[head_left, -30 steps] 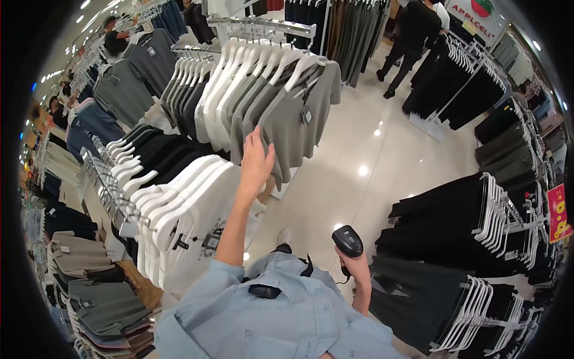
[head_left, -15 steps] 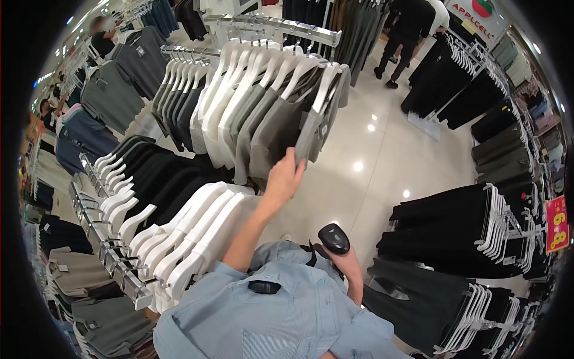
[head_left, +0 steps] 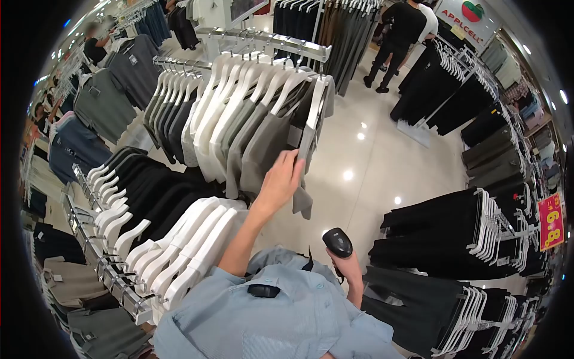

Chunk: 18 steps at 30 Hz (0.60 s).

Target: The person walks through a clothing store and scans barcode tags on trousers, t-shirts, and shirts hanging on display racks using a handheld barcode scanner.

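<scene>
My left hand [head_left: 282, 178] is closed on the edge of the grey shirt [head_left: 306, 146] at the near end of the upper rack [head_left: 263, 40]. That shirt hangs from a white hanger and is turned edge-on to me. Several grey and white shirts hang just left of it, with a pale tag beside my fingertips. In my right hand [head_left: 345, 263], held low in front of my body, is a black handheld scanner [head_left: 338, 242], its rounded head up.
White and black garments hang on a lower-left rack [head_left: 113, 272]. Dark trousers [head_left: 433, 230] hang on the right. Two people [head_left: 403, 30] stand at the top right, beyond the glossy floor [head_left: 365, 161]. Folded clothes lie lower left.
My left hand moved right from the grey shirts' front and closed on the end shirt, which has turned edge-on. The scanner in my right hand shifted slightly. The whole view has tilted a little.
</scene>
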### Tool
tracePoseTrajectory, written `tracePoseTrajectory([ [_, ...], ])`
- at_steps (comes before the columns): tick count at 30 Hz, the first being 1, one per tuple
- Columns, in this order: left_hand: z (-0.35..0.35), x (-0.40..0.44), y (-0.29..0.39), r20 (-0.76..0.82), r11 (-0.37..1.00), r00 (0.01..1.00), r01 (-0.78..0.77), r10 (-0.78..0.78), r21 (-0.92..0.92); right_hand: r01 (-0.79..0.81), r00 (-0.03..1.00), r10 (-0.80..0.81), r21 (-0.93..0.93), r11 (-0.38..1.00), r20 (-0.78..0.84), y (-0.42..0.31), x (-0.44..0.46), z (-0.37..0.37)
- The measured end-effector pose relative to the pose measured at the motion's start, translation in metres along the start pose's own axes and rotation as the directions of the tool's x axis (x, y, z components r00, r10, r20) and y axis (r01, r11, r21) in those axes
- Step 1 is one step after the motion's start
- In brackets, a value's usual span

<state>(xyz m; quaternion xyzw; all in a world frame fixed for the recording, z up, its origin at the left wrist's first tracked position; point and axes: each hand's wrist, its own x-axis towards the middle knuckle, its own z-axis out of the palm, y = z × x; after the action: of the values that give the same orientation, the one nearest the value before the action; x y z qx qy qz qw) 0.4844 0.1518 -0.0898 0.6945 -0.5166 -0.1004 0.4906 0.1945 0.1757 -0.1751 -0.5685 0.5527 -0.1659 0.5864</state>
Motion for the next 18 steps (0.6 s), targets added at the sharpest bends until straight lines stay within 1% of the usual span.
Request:
tracePoseTrajectory([
  [1, -0.003, 0.001, -0.005, -0.001, 1.0, 1.0, 0.011, -0.011, 0.002, 0.04, 0.999, -0.04, -0.091, 0.995, 0.004, 0.012, 0.006, 0.001],
  [2, -0.007, 0.002, -0.011, -0.08, 0.992, 0.994, -0.062, 0.071, 0.109, 0.076, 0.997, -0.074, -0.181, 0.981, 0.013, 0.025, 0.01, 0.002],
  [3, -0.011, 0.003, -0.016, -0.147, 0.967, 0.976, -0.129, 0.163, 0.22, 0.068, 0.998, -0.065, -0.183, 0.981, 0.019, 0.036, 0.013, 0.002],
  [4, -0.018, 0.004, -0.017, -0.186, 0.937, 0.962, -0.133, 0.201, 0.324, -0.004, 0.998, 0.019, -0.239, 0.971, 0.064, 0.045, 0.02, 0.0],
  [5, -0.021, 0.008, -0.017, -0.192, 0.937, 0.961, -0.132, 0.202, 0.325, -0.066, 0.99, 0.1, -0.297, 0.952, 0.102, 0.052, 0.029, -0.001],
  [6, -0.024, 0.012, -0.018, -0.228, 0.929, 0.957, -0.092, 0.182, 0.358, -0.095, 0.991, 0.116, -0.252, 0.963, 0.071, 0.062, 0.034, 0.0],
  [7, -0.027, 0.015, -0.018, -0.263, 0.919, 0.951, -0.051, 0.164, 0.39, -0.087, 0.991, 0.109, -0.254, 0.963, 0.075, 0.072, 0.038, -0.002],
  [8, -0.028, 0.019, -0.021, -0.274, 0.909, 0.948, -0.036, 0.163, 0.416, -0.136, 0.987, 0.153, -0.252, 0.958, 0.047, 0.082, 0.042, -0.006],
  [9, -0.032, 0.022, -0.019, -0.279, 0.907, 0.946, -0.035, 0.166, 0.42, -0.186, 0.98, 0.197, -0.249, 0.95, 0.019, 0.085, 0.043, -0.009],
  [11, -0.038, 0.028, -0.013, -0.333, 0.915, 0.939, 0.052, 0.092, 0.399, -0.188, 0.981, 0.195, -0.212, 0.959, 0.014, 0.087, 0.042, -0.012],
  [13, -0.04, 0.034, -0.02, -0.311, 0.899, 0.946, 0.06, 0.087, 0.434, -0.237, 0.97, 0.239, -0.052, 0.97, 0.032, 0.084, 0.037, -0.012],
  [15, -0.038, 0.042, -0.028, -0.293, 0.881, 0.953, 0.071, 0.079, 0.468, -0.249, 0.967, 0.249, -0.019, 0.968, 0.054, 0.092, 0.04, -0.008],
  [17, -0.032, 0.049, -0.034, -0.23, 0.923, 0.971, 0.144, -0.063, 0.356, -0.262, 0.963, 0.26, 0.011, 0.965, 0.075, 0.107, 0.044, -0.002],
  [18, -0.029, 0.053, -0.039, -0.231, 0.924, 0.971, 0.145, -0.064, 0.354, -0.284, 0.957, 0.283, 0.008, 0.959, 0.064, 0.117, 0.045, 0.001],
])
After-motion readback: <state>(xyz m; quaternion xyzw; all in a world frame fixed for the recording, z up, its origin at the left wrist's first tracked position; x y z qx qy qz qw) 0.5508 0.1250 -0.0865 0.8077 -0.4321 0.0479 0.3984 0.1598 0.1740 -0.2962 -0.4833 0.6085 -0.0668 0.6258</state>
